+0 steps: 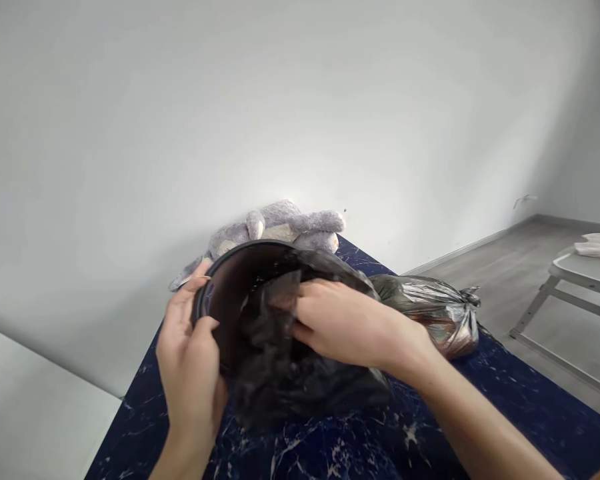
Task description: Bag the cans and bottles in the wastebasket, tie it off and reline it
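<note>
A round dark bin (230, 287) is tipped toward me above the dark blue marbled table (505, 407). My left hand (190, 353) grips its rim on the left, fingers curled over the edge. A black plastic bag (290, 373) hangs partly over and partly inside the bin's mouth. My right hand (345, 327) is closed on the bag at the bin's opening, fingers pressed into the plastic. The bin's lower part is hidden behind the bag.
A tied, filled shiny plastic bag (435, 313) lies on the table to the right of my hands. A grey plush toy (280, 227) lies at the table's far end against the white wall. A grey frame with white cloth (595, 267) stands on the floor at right.
</note>
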Demonstrator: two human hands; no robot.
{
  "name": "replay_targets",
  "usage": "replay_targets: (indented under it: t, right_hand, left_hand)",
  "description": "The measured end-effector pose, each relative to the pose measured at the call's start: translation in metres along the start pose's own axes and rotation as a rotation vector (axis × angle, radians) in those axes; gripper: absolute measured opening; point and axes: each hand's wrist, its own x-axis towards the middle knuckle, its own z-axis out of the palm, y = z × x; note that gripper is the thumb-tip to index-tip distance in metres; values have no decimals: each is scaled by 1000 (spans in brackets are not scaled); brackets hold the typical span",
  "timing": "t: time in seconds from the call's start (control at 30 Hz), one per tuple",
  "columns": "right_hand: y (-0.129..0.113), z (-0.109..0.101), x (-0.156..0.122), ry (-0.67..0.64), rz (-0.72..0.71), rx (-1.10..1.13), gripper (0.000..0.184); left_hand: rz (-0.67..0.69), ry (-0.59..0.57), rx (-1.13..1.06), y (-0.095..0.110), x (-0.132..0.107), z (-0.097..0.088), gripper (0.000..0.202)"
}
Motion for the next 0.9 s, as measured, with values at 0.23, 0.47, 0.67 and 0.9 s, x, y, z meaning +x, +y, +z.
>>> replay_targets:
  t: [0.23, 0.47, 0.67, 0.9]
  right_hand:
    - [12, -23, 4, 327, 133, 31, 30]
    - [31, -11, 6, 202, 188, 100, 39]
    - [28, -13, 6, 187, 162, 132, 37]
    - [30, -13, 8, 329, 247, 139, 36]
  left_hand:
    - [-211, 44, -97, -21, 47, -32, 60]
    - [-142, -74, 60, -37, 57, -34, 55]
    - [-41, -217, 454, -43, 66, -41, 68]
    - [100, -528, 804, 17, 23, -44, 55]
